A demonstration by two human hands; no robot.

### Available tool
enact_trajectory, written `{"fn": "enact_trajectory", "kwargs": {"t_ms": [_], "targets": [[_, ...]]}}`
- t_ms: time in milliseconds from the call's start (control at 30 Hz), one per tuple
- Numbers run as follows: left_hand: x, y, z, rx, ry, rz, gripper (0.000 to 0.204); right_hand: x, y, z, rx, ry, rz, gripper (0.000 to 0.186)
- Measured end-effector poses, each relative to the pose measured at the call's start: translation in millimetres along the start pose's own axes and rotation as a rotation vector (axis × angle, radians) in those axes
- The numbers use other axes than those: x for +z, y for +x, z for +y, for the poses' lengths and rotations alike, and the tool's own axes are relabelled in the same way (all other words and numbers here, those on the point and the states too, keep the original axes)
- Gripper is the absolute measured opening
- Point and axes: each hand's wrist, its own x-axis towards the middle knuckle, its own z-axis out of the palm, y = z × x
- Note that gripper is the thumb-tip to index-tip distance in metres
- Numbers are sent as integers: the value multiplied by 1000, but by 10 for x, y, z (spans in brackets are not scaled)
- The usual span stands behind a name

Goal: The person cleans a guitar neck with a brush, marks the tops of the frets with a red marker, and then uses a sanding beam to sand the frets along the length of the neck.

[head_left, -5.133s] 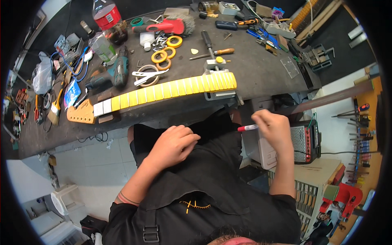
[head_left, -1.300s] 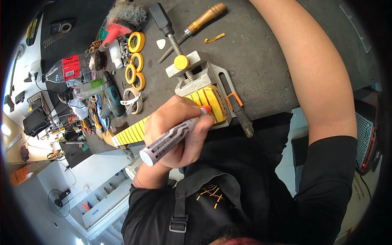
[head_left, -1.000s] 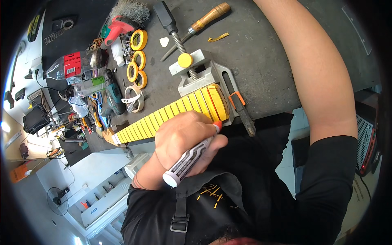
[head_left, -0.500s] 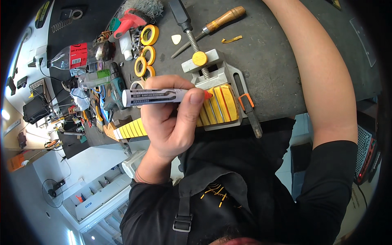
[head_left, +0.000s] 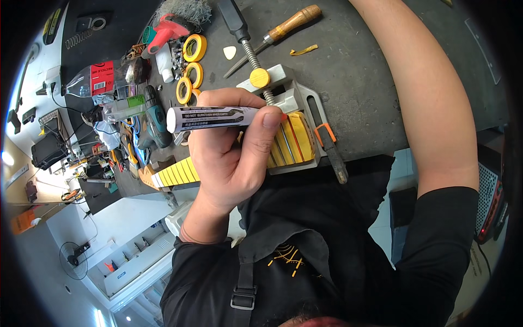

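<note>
My left hand (head_left: pixel 234 147) is closed around a white marker pen (head_left: pixel 210 118), which lies nearly level across the view. Its red tip, partly behind my thumb, is at the far edge of a guitar neck's fretboard, beside a fret (head_left: pixel 295 140) coloured red. The guitar neck (head_left: pixel 177 173) has yellow tape between its frets, and its wooden headstock points left. Its wide end rests at a metal vise (head_left: pixel 282 76); my left hand hides the middle of the neck. My right forearm (head_left: pixel 419 76) reaches over the bench and leaves the top edge, so my right hand is out of sight.
A wooden-handled tool (head_left: pixel 294 24) lies beyond the vise, near a pick (head_left: pixel 229 53). Yellow tape rolls (head_left: pixel 194 48), a plastic bottle (head_left: pixel 95 77) and a drill (head_left: pixel 157 117) crowd the left side. A black-handled tool with an orange clip (head_left: pixel 333 152) lies right of the vise.
My left hand has shifted slightly right and away from me relative to the neck, taking the marker tip toward the fretboard's far edge. The whole view has moved a little.
</note>
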Motion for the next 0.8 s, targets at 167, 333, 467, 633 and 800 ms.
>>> {"fn": "enact_trajectory", "kwargs": {"t_ms": [167,333,467,633,800], "targets": [[-13,16,-50,112,105,-23,14,-12,-3,-8,26,-13,-17,41],[-24,-38,37,-10,-139,19,18,-3,-4,-3,15,-22,-14,41],[-118,-89,-36,-22,-56,24,21,-10,-6,-8,36,-18,-20,40],[-83,-83,-11,-29,-89,21,21,-40,-54,-22,-21,-12,-3,40],[-53,-72,5,-15,-64,24,22,-13,-15,-5,-9,-29,1,40]]}}
